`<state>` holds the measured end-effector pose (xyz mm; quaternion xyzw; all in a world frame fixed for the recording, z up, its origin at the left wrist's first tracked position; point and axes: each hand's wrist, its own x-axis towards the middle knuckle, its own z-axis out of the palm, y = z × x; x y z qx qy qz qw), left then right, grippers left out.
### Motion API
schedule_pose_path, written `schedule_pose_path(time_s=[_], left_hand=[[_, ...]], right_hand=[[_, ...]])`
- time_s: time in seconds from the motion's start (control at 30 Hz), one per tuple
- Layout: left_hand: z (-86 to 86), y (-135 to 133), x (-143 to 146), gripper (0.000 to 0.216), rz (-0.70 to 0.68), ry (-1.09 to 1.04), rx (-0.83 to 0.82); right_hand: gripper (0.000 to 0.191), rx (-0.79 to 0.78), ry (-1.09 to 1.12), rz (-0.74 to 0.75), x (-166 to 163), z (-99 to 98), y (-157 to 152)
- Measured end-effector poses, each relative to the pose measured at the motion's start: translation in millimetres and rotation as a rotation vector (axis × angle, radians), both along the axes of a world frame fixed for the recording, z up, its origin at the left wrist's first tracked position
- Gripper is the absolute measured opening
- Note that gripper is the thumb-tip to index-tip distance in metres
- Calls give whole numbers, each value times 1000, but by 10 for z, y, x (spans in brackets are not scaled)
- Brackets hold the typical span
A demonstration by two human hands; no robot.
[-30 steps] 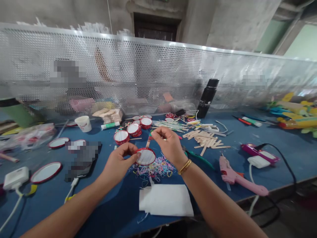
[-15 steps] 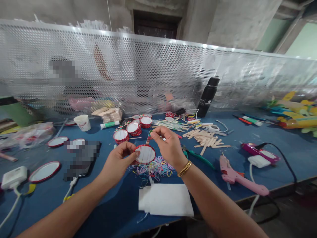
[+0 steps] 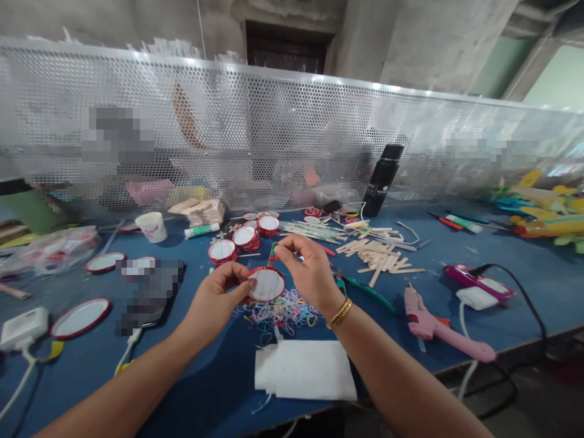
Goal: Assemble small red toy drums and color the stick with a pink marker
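Note:
My left hand point(image 3: 221, 291) is closed on the left edge of a round white disc point(image 3: 267, 285) with a red rim, its thumb on the white face. My right hand point(image 3: 310, 271) pinches the upper end of a short flat stick point(image 3: 272, 257), green at the top and reddish lower down. The stick stands at the disc's upper edge; whether the two are joined cannot be made out. Below the disc lies a tangled heap of coloured loops point(image 3: 287, 311). Red-rimmed white discs in stacks point(image 3: 246, 237) stand behind my left hand.
Wooden craft sticks point(image 3: 381, 258) and green-handled pliers point(image 3: 369, 293) lie to the right, near a pink glue gun point(image 3: 438, 331). A folded white cloth point(image 3: 314, 368) sits at the front edge. A black bottle point(image 3: 384, 179) leans against the perforated screen point(image 3: 283, 121). Left are a paper cup point(image 3: 152, 227) and phone point(image 3: 159, 298).
Both hands have shifted very slightly left with the disc and stick. My grip on each looks the same.

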<state>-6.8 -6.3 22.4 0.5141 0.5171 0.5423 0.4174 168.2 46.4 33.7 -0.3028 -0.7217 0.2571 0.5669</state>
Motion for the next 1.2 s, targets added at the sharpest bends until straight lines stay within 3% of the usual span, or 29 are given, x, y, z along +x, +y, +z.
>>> schedule_pose_path(time_s=[1.2], left_hand=[[2,-10,-24,27,-31,30,40]], right_hand=[[17,-101,68,62,-42,14,-38]])
